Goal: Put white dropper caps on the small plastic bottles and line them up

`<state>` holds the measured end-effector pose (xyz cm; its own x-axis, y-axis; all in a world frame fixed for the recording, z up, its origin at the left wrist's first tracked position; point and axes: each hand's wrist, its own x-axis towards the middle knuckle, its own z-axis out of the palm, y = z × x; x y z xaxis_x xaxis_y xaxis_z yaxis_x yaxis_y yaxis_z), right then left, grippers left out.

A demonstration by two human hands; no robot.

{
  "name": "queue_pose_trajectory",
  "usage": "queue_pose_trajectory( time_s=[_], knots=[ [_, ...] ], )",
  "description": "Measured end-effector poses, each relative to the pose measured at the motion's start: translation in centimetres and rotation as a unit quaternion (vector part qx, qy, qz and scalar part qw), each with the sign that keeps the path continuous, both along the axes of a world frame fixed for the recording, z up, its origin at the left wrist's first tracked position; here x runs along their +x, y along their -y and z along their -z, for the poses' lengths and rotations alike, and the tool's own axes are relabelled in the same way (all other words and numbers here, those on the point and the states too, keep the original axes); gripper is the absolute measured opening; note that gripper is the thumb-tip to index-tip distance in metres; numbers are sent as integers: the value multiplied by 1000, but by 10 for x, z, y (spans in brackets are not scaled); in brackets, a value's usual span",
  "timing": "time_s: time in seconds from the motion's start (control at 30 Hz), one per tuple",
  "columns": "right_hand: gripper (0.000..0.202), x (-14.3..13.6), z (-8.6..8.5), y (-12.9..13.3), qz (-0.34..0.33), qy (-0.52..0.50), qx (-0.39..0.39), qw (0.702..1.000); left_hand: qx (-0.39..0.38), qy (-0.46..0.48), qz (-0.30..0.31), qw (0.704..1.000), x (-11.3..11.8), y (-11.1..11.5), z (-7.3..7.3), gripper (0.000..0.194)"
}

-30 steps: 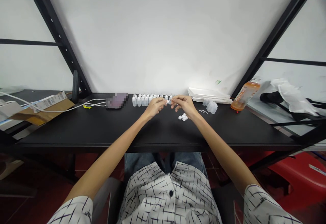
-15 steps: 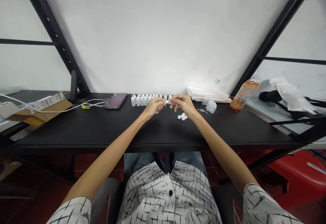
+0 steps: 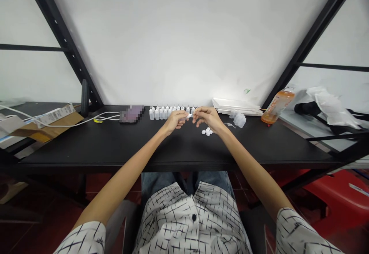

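Observation:
Above the middle of the black table, my left hand (image 3: 175, 122) is closed round a small white plastic dropper bottle (image 3: 189, 115), mostly hidden by the fingers. The thumb and forefinger of my right hand (image 3: 208, 118) pinch at the bottle's right end; whatever small part they hold is too small to make out. Behind my hands stands a row of small white dropper bottles (image 3: 161, 113) with thin tips, partly covered by my left hand. Several white caps (image 3: 207, 131) lie in a little heap below my right hand.
Right of my hands lie several translucent bottles (image 3: 240, 120) and a thin white strip (image 3: 230, 125). A white stack of sheets (image 3: 236, 107) rests against the wall. An orange drink bottle (image 3: 276, 107) stands far right. At left are a phone (image 3: 132, 114), a white cable (image 3: 108, 116) and a cardboard box (image 3: 47, 125).
My hands stay together in almost the same place. The white bottle between them shows slightly more and lies a little differently. The whole view has shifted slightly.

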<state>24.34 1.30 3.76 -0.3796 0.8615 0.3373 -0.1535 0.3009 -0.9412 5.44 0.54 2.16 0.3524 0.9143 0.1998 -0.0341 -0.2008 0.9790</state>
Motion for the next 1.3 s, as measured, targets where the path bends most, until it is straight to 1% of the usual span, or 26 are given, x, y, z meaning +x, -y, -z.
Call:
queue_pose_trajectory(
  time_s=[0.23, 0.57, 0.77, 0.83, 1.0, 1.13, 1.3],
  knots=[
    [34, 0, 0, 0, -5, 3, 6, 1000, -3, 1, 4, 1000, 0, -1, 0, 33],
    [43, 3, 1, -2, 29, 25, 41, 998, 4, -15, -6, 1000, 2, 0, 0, 34],
    [49, 5, 4, -6, 50, 65, 79, 993, -2, -43, -18, 999, 2, 0, 1, 34],
    [49, 5, 6, -8, 59, 84, 98, 990, 9, -55, -28, 998, 3, -1, 2, 34],
    [47, 8, 9, -11, 68, 123, 126, 982, 67, -95, -55, 992, 3, -2, 6, 37],
    [46, 8, 10, -11, 62, 131, 121, 982, 86, -114, -58, 988, 3, -2, 8, 38],
    [46, 3, 10, -9, 45, 120, 97, 987, 67, -98, -47, 992, 4, 0, 4, 36]
  ],
)
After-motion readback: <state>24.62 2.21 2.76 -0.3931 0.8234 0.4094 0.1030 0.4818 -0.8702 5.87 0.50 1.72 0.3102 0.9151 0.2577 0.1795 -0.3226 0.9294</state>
